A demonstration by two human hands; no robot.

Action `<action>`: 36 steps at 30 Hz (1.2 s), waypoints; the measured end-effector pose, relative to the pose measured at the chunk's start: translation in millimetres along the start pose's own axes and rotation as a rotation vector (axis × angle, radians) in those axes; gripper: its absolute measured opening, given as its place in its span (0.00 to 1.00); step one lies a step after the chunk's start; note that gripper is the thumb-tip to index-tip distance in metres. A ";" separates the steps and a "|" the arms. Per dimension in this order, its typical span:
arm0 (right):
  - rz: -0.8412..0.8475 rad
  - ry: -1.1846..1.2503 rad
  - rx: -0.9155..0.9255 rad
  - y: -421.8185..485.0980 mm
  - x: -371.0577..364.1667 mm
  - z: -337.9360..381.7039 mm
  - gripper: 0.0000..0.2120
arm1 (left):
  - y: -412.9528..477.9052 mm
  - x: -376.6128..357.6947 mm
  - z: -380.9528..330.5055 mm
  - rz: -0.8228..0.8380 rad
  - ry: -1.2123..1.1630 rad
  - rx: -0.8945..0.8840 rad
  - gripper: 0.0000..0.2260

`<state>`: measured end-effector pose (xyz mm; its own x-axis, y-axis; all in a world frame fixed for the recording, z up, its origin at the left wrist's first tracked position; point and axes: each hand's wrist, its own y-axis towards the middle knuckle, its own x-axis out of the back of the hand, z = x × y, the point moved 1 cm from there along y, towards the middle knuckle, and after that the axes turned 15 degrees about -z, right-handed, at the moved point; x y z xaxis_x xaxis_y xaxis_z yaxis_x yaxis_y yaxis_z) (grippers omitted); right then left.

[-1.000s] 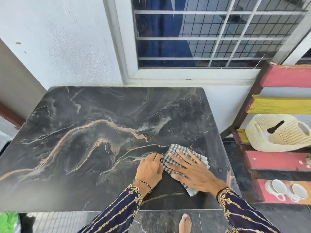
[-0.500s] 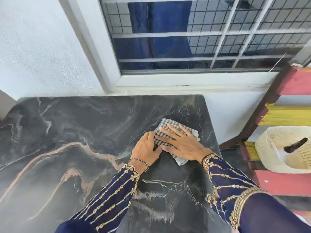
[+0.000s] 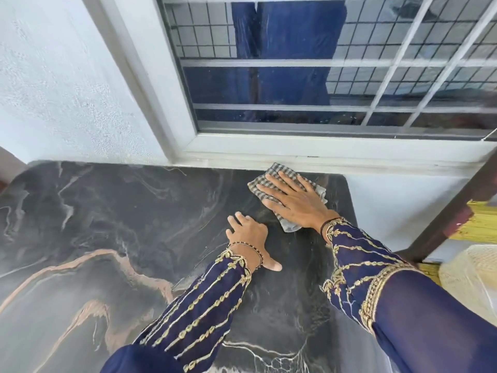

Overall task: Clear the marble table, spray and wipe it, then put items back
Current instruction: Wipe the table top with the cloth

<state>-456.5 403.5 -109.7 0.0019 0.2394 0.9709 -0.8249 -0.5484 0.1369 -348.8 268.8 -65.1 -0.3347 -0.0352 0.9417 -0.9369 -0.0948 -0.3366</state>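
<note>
The black marble table (image 3: pixel 113 227) with orange and white veins fills the lower view, and nothing stands on it. A checked grey-and-white cloth (image 3: pixel 262 185) lies at the table's far right corner, against the window ledge. My right hand (image 3: pixel 293 203) lies flat on the cloth with fingers spread, pressing it to the marble. My left hand (image 3: pixel 248 235) rests on the bare marble just left of and nearer than the cloth, fingers bent, holding nothing.
A white wall and a barred window (image 3: pixel 322 76) stand right behind the table. To the right a wooden rack with red and yellow slats (image 3: pixel 481 224) holds a cream woven basket (image 3: pixel 468 275).
My right hand has pushed the cloth away from me, from the table's near right part to its far right corner. My left hand has come off the cloth and now trails behind on the marble.
</note>
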 end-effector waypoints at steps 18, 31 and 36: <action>-0.071 -0.040 -0.375 -39.4 10.9 -47.3 0.27 | -2.7 8.0 -8.6 0.043 0.074 0.042 0.50; -0.074 -0.033 -0.597 -108.5 6.9 -9.3 0.28 | -13.6 9.9 -8.0 0.010 0.014 0.074 0.51; -0.094 -0.055 -0.612 -168.3 5.0 29.4 0.28 | -49.3 -5.0 -12.3 -0.240 0.104 -0.030 0.41</action>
<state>-301.0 473.4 -122.1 0.1062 0.2144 0.9710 -0.9943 0.0361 0.1008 -302.1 285.9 -53.2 -0.1101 0.0870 0.9901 -0.9927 -0.0585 -0.1052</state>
